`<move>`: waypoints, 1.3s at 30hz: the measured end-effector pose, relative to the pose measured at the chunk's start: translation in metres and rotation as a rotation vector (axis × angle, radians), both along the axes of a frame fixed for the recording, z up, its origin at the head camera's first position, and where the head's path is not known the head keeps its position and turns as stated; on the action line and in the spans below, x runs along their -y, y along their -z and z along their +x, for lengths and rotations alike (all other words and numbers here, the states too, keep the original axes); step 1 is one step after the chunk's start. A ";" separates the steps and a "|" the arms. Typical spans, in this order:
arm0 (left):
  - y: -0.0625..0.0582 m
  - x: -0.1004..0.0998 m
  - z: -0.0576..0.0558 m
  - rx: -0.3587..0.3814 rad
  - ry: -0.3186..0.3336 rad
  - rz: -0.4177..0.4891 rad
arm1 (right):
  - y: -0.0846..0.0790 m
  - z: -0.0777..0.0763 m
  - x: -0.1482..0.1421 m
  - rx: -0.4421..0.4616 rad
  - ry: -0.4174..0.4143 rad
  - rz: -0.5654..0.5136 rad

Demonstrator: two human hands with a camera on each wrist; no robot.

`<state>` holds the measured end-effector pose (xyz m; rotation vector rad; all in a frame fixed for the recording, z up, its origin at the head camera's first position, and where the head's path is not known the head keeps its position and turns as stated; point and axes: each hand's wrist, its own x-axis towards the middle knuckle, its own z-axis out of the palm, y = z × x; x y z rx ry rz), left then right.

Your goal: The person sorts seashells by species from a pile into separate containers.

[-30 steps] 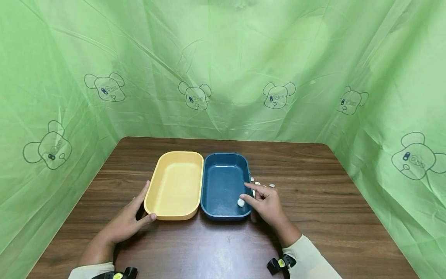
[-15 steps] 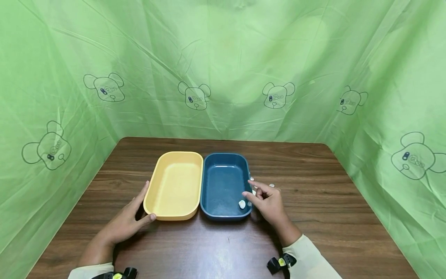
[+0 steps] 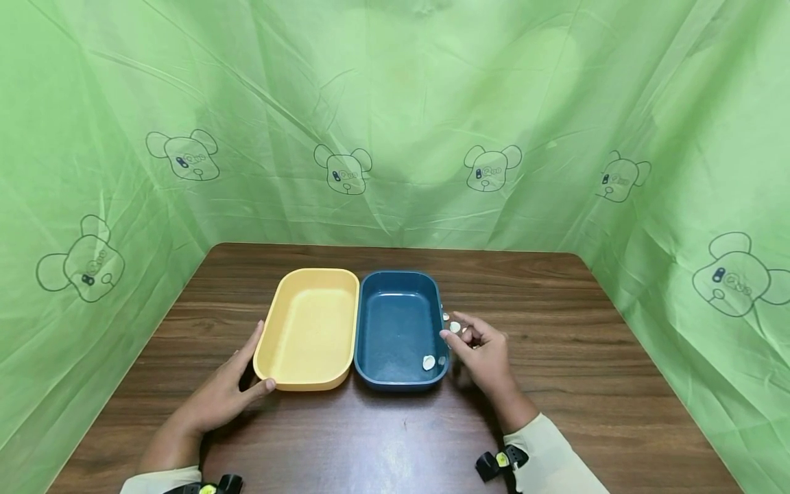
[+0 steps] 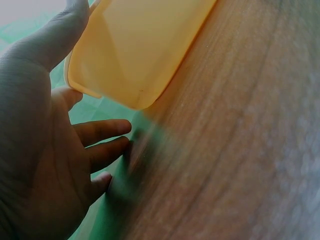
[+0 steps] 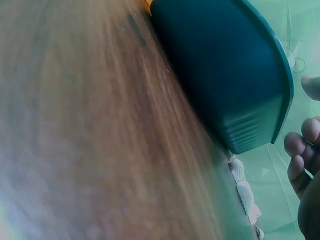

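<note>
Currently left hand [image 3: 223, 394], wide-fingered, touches rectangular yellow plastic tray [image 3: 310, 329]; right hand [image 3: 486, 357], fingertips parted, near white ridged shells [image 5: 245, 195].

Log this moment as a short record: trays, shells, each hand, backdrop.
Trays: yellow tray on the left, blue tray on the right, side by side
Shell inside: white shell, near-right part of blue tray
Shells outside: several more shells, along blue tray's right side
Left hand: touches yellow tray's near-left corner
Right hand: at blue tray's right rim, contact unclear; no shell visibly held
Backdrop: green cloth
</note>
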<state>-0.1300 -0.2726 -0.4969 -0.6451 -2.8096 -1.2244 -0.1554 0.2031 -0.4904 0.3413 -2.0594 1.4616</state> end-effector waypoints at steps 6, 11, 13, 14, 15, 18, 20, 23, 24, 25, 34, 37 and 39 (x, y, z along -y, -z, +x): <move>0.002 0.000 -0.001 -0.017 0.017 0.012 | 0.004 -0.003 -0.007 0.020 0.041 0.007; 0.003 0.001 -0.002 -0.017 0.019 0.013 | 0.007 -0.008 -0.013 0.074 0.094 -0.011; 0.003 0.001 -0.002 -0.019 0.018 0.010 | 0.009 -0.010 -0.016 0.080 0.111 -0.007; 0.002 0.001 -0.002 -0.019 0.017 0.007 | 0.010 -0.011 -0.017 0.082 0.118 -0.002; 0.002 0.001 -0.002 -0.019 0.017 0.007 | 0.011 -0.012 -0.019 0.084 0.126 0.006; 0.002 0.001 -0.001 -0.016 0.015 0.005 | 0.013 -0.014 -0.024 0.098 0.135 0.025; 0.001 0.001 -0.001 -0.013 0.014 0.005 | 0.015 -0.015 -0.027 0.105 0.141 0.040; 0.001 0.001 0.000 -0.012 0.014 0.006 | 0.018 -0.018 -0.031 0.110 0.135 0.047; 0.001 0.001 0.000 -0.012 0.012 0.005 | 0.018 -0.018 -0.033 0.108 0.128 0.042; 0.001 0.000 0.000 -0.010 0.011 0.007 | 0.019 -0.019 -0.034 0.105 0.118 0.035; 0.004 -0.002 0.000 -0.029 0.019 0.008 | 0.028 -0.017 -0.057 0.171 0.111 0.100; 0.003 -0.001 0.000 -0.034 0.024 0.020 | 0.031 -0.019 -0.063 0.231 0.093 0.150; 0.003 0.000 0.000 -0.037 0.023 0.022 | 0.033 -0.021 -0.064 0.265 0.077 0.185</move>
